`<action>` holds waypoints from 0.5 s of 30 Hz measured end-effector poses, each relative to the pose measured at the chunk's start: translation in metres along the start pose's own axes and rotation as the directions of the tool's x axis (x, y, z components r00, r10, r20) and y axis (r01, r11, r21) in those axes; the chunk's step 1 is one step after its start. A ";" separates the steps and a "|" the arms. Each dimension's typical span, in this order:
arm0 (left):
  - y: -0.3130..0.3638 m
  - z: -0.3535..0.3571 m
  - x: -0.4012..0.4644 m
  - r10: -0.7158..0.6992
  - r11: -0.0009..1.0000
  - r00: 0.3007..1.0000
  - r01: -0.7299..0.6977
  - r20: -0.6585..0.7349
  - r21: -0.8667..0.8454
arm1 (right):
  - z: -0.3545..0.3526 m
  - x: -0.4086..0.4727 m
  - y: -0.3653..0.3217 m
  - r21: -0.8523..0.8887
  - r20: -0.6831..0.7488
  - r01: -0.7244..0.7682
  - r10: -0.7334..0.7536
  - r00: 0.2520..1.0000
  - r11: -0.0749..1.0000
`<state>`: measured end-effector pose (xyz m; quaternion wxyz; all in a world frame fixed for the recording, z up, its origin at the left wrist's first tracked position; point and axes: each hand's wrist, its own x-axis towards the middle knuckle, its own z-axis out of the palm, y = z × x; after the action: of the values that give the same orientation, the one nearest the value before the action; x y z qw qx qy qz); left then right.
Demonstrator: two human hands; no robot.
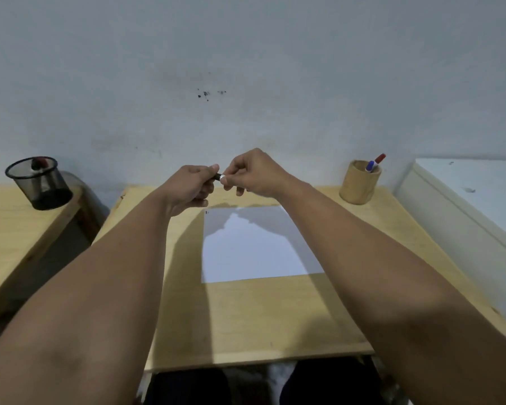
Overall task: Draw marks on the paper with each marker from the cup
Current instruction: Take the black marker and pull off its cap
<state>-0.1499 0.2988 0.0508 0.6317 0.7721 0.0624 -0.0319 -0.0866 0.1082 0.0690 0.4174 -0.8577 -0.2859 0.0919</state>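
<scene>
Both hands are raised together above the far edge of the paper [254, 244], which lies flat on the wooden counter [263, 317]. The left hand [189, 185] is closed around a black marker [218, 176]; only a short dark section shows between the two hands. The right hand [253, 173] pinches the marker's pale end with thumb and fingertips, its grip narrow and in contact. Whether that end is a cap or the barrel cannot be told.

A small dark mark sits at the paper's far left corner; the rest of the sheet is shadowed by the hands.

The wooden cup [360, 182] stands at the counter's far right, well apart from the hands, holding a blue marker [370, 166] and a red marker [379, 158]. A black mesh cup [40, 182] stands on a separate counter at left, its contents indistinct.
</scene>
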 end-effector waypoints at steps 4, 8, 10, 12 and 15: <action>-0.005 -0.008 0.010 -0.006 0.997 1.000 0.004 -0.018 -0.072 | 0.003 0.019 0.000 -0.077 0.006 0.029 -0.029 1.000 0.997; -0.007 -0.007 0.020 -0.022 0.997 1.000 0.022 0.000 -0.072 | 0.005 0.030 0.001 -0.088 0.027 0.033 -0.031 0.999 0.996; -0.012 -0.014 0.026 -0.035 0.994 0.997 0.027 -0.076 -0.102 | 0.002 0.034 0.003 -0.263 0.035 0.093 -0.087 0.996 0.960; -0.018 -0.037 0.027 -0.062 0.987 0.980 0.032 -0.191 -0.157 | -0.007 0.031 0.020 -0.442 0.000 0.073 -0.081 0.997 0.894; -0.030 -0.065 0.023 -0.078 0.992 0.982 0.093 -0.174 0.083 | -0.029 0.016 0.060 -0.245 -0.082 -0.181 0.166 0.983 0.952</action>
<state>-0.1333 0.3700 0.0321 0.5864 0.7964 0.1479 0.0044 -0.0372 0.0689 0.0427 0.3042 -0.9278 -0.2060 0.0653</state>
